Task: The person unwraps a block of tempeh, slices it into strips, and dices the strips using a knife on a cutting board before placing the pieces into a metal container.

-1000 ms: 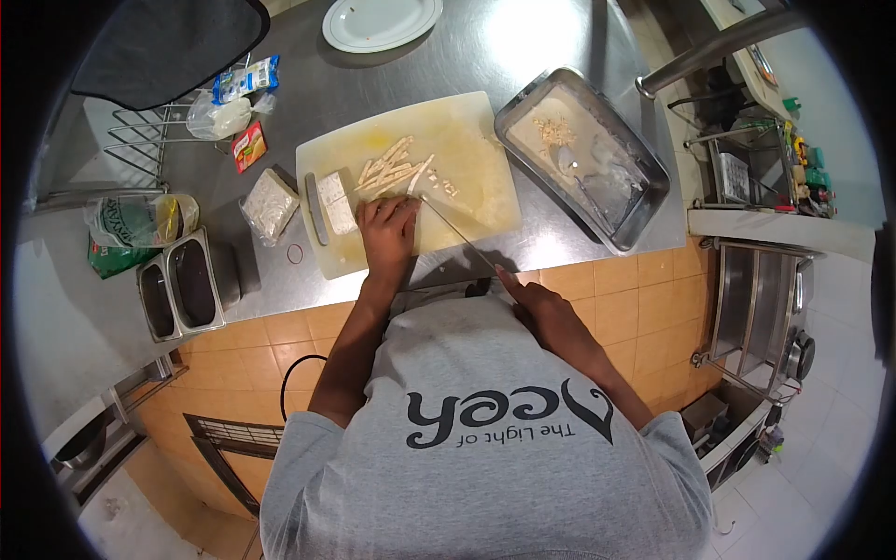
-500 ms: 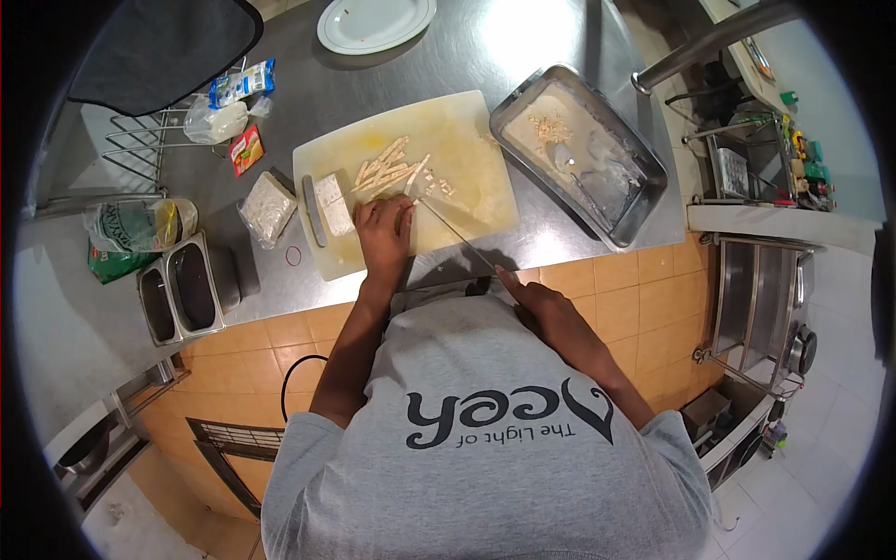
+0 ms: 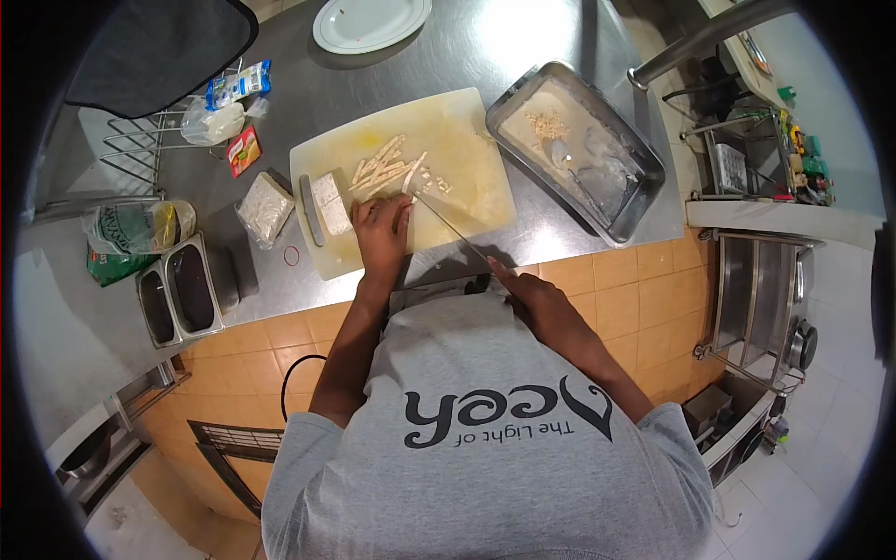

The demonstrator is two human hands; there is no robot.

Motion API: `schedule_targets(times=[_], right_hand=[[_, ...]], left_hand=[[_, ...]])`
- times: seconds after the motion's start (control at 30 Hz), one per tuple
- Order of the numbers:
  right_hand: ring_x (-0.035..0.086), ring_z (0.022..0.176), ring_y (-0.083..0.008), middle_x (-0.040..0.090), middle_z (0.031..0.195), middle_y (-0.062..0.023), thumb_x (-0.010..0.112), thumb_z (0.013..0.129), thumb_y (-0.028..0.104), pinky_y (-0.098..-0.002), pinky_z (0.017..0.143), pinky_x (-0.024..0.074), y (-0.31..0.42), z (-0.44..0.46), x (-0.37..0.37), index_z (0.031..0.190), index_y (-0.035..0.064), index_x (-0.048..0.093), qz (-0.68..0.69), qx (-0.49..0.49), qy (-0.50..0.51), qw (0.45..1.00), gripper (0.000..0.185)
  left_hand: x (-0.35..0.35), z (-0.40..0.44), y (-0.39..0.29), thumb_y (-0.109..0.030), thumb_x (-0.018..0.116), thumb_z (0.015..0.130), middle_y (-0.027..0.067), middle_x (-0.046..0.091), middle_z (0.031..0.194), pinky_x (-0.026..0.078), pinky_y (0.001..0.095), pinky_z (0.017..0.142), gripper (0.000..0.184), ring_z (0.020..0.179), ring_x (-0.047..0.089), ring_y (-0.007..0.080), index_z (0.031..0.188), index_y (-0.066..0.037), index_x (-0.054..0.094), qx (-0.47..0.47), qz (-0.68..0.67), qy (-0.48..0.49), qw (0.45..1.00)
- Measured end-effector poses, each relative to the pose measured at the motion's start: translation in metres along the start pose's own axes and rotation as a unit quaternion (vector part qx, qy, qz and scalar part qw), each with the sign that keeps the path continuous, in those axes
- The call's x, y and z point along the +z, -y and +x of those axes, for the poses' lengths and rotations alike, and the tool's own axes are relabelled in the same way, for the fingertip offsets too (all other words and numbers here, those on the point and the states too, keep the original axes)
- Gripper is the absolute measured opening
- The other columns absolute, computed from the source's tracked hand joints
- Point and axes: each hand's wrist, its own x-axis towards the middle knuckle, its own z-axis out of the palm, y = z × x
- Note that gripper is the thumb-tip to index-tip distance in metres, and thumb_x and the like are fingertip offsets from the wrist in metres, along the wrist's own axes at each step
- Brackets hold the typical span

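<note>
On the yellowish cutting board (image 3: 467,131) lies a pile of pale tempeh strips (image 3: 381,166), with small cut bits (image 3: 437,181) to their right. My left hand (image 3: 381,233) has its fingers curled over the near ends of the strips, holding them on the board. My right hand (image 3: 537,297) grips the handle of a knife (image 3: 455,230), whose blade slants up and left to the strips beside my left fingertips. A white tempeh block (image 3: 330,203) rests on the board, left of my left hand.
A metal tray (image 3: 644,201) with pale batter and a ladle stands right of the board. Wrapped tempeh (image 3: 265,209), a red rubber band (image 3: 291,256) and a red packet (image 3: 244,151) lie to the left. A white plate (image 3: 369,23) is at the back, metal containers (image 3: 224,322) at left.
The view has shifted slightly. My left hand stays on the strips and the knife remains at nearly the same spot, its tip still among them.
</note>
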Motion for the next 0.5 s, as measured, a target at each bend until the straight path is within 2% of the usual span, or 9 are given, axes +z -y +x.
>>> schedule_targets(times=[0.5], right_hand=[[0.064,0.097,-0.0413,0.064,0.107,-0.0236,0.057,0.097,0.006,-0.0478,0.086,0.0515,-0.002,-0.009,-0.004,0.157,0.0195,0.034,0.004,-0.014,0.002,1.0,0.065]], left_hand=[[0.001,0.001,-0.003,-0.014,0.075,0.085,0.0033,0.071,0.091,0.036,0.0583,0.107,0.014,0.098,0.061,0.0272,0.099,-0.014,0.073,-0.013,0.001,-0.009,1.0]])
